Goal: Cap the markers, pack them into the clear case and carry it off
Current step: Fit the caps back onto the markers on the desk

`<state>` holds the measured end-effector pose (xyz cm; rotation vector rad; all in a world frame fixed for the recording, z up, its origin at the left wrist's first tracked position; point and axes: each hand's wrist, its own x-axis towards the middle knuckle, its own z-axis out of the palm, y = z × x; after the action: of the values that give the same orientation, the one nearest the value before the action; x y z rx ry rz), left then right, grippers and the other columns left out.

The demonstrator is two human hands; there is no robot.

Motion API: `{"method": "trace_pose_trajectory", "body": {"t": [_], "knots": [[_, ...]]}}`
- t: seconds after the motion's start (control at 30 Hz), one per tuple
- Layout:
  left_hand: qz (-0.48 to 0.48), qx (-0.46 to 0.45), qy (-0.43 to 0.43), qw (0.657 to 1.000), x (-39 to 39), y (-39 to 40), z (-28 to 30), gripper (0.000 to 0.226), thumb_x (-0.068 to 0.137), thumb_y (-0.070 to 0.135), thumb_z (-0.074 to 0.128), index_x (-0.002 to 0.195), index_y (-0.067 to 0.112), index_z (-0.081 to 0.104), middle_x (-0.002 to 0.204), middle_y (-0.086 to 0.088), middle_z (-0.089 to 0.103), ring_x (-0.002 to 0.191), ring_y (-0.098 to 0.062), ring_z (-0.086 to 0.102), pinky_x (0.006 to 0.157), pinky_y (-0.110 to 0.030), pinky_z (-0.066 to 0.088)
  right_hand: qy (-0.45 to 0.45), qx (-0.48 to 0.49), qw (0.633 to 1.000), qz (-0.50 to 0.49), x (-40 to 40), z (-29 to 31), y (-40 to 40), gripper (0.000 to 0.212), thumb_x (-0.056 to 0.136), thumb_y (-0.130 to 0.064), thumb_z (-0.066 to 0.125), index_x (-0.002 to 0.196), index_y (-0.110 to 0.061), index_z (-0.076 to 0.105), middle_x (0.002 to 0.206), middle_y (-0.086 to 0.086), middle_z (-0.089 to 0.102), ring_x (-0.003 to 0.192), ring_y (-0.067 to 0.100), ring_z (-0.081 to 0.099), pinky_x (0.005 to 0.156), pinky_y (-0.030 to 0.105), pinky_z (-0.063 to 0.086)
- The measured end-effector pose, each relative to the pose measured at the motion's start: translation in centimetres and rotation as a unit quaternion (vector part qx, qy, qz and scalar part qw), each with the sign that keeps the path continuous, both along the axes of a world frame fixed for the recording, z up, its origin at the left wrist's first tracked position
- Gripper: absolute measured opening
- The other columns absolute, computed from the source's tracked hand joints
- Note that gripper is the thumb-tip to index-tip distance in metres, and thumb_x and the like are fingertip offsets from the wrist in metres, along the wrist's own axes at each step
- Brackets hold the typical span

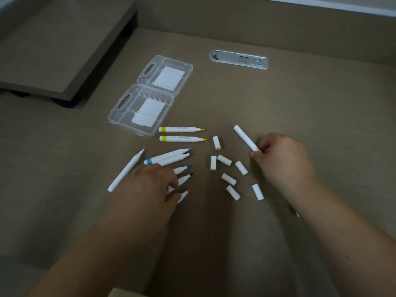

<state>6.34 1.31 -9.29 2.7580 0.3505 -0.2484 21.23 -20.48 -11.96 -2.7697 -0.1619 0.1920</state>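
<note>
Seven loose white caps (228, 161) lie between my hands. My right hand (282, 159) pinches a capped white marker (246, 138); my left hand (150, 185), fingers spread, rests on uncapped markers (169, 159) near the open clear plastic case (141, 112).

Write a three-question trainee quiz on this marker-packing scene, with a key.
1. True or false: the clear plastic case lies open and holds no markers.
2. Which hand holds a capped white marker: left hand or right hand?
3. Multiple choice: the two yellow-tipped white markers lie A) inside the case, B) on the brown tabletop beside the case, C) under the right hand.

Key: 1 true; 2 right hand; 3 B.
</note>
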Motion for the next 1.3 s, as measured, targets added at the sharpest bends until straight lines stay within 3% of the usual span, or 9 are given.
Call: {"method": "trace_pose_trajectory", "body": {"t": [0.2, 0.33, 0.53, 0.67, 0.87, 1.03, 1.13, 1.2, 1.3], "knots": [[-0.048, 0.071, 0.085, 0.993, -0.6, -1.1, -0.3, 0.020, 0.095, 0.046, 0.051, 0.111, 0.037, 0.057, 0.111, 0.013, 0.055, 0.105, -0.010, 0.049, 0.092, -0.027, 0.044, -0.063, 0.080, 0.992, 0.071, -1.9, 0.4, 1.7, 0.005, 0.083, -0.022, 0.070, 0.087, -0.021, 0.073, 0.088, -0.001, 0.063, 0.082, 0.019, 0.061, 0.073, 0.032, 0.049], [-0.049, 0.072, 0.138, 0.987, 0.1, -1.2, -1.5, 0.016, 0.094, 0.038, 0.055, 0.110, 0.035, 0.058, 0.099, 0.011, 0.052, 0.099, -0.011, 0.050, 0.091, -0.030, 0.048, -0.067, 0.060, 0.985, 0.145, -2.6, -0.4, 3.2, 0.009, 0.083, -0.028, 0.071, 0.089, -0.024, 0.075, 0.089, -0.004, 0.064, 0.091, 0.019, 0.058, 0.077, 0.035, 0.049], [-0.010, 0.044, 0.045, 0.998, 0.4, -1.6, -1.3, 0.011, 0.095, 0.038, 0.051, 0.102, 0.033, 0.057, 0.102, 0.012, 0.056, 0.097, -0.009, 0.050, 0.085, -0.027, 0.046, -0.054, -0.026, 0.980, 0.188, -2.2, -1.2, 4.1, 0.016, 0.087, -0.023, 0.062, 0.097, -0.025, 0.075, 0.098, -0.002, 0.067, 0.100, 0.020, 0.055, 0.077, 0.029, 0.042], [0.104, -0.111, -0.067, 0.986, 0.8, -2.0, -0.5, 0.008, 0.090, 0.039, 0.061, 0.086, 0.033, 0.062, 0.079, 0.014, 0.062, 0.078, -0.005, 0.059, 0.064, -0.021, 0.044, -0.016, 0.117, 0.982, 0.150, -2.6, -0.5, 3.3, 0.011, 0.088, -0.016, 0.065, 0.091, -0.024, 0.072, 0.083, -0.012, 0.060, 0.079, 0.003, 0.054, 0.067, 0.013, 0.041], [0.272, -0.454, -0.091, 0.844, 2.8, -2.4, -0.2, 0.005, 0.088, 0.022, 0.067, 0.084, 0.023, 0.070, 0.078, 0.006, 0.075, 0.063, -0.003, 0.066, 0.062, -0.025, 0.044, 0.122, 0.331, 0.926, 0.135, -4.5, 1.7, 2.5, 0.018, 0.088, -0.008, 0.067, 0.085, -0.026, 0.067, 0.071, -0.013, 0.059, 0.056, 0.001, 0.048, 0.056, 0.010, 0.037], [0.286, -0.527, -0.094, 0.795, 3.5, -2.8, 0.0, 0.012, 0.091, 0.016, 0.064, 0.082, 0.019, 0.071, 0.077, -0.001, 0.075, 0.057, -0.007, 0.061, 0.059, -0.032, 0.041, 0.109, 0.299, 0.941, 0.117, -4.7, 1.3, 2.2, 0.013, 0.088, -0.010, 0.070, 0.086, -0.023, 0.069, 0.066, -0.014, 0.058, 0.056, -0.004, 0.052, 0.053, 0.006, 0.037], [0.291, -0.528, -0.092, 0.792, 3.4, -2.9, -0.4, 0.010, 0.090, 0.017, 0.064, 0.083, 0.017, 0.071, 0.078, -0.001, 0.075, 0.059, -0.008, 0.062, 0.059, -0.033, 0.041, 0.024, 0.161, 0.976, 0.144, -3.7, 0.3, 1.7, 0.007, 0.087, -0.020, 0.071, 0.087, -0.027, 0.071, 0.076, -0.013, 0.060, 0.076, -0.001, 0.051, 0.065, 0.009, 0.038], [0.296, -0.526, -0.086, 0.792, 3.3, -3.0, -0.7, 0.009, 0.090, 0.019, 0.065, 0.083, 0.017, 0.070, 0.079, -0.002, 0.076, 0.060, -0.009, 0.063, 0.060, -0.034, 0.042, -0.031, 0.051, 0.980, 0.192, -3.0, -0.4, 1.6, 0.008, 0.085, -0.024, 0.070, 0.092, -0.028, 0.073, 0.085, -0.012, 0.064, 0.088, 0.009, 0.051, 0.076, 0.021, 0.043], [0.296, -0.527, -0.081, 0.793, 3.0, -3.2, -1.0, 0.008, 0.090, 0.019, 0.065, 0.083, 0.016, 0.070, 0.079, -0.002, 0.076, 0.059, -0.008, 0.062, 0.060, -0.033, 0.042, -0.060, 0.001, 0.971, 0.233, -2.6, -0.9, 1.9, 0.010, 0.085, -0.028, 0.068, 0.092, -0.026, 0.074, 0.087, -0.008, 0.066, 0.091, 0.019, 0.054, 0.081, 0.034, 0.045]]}}
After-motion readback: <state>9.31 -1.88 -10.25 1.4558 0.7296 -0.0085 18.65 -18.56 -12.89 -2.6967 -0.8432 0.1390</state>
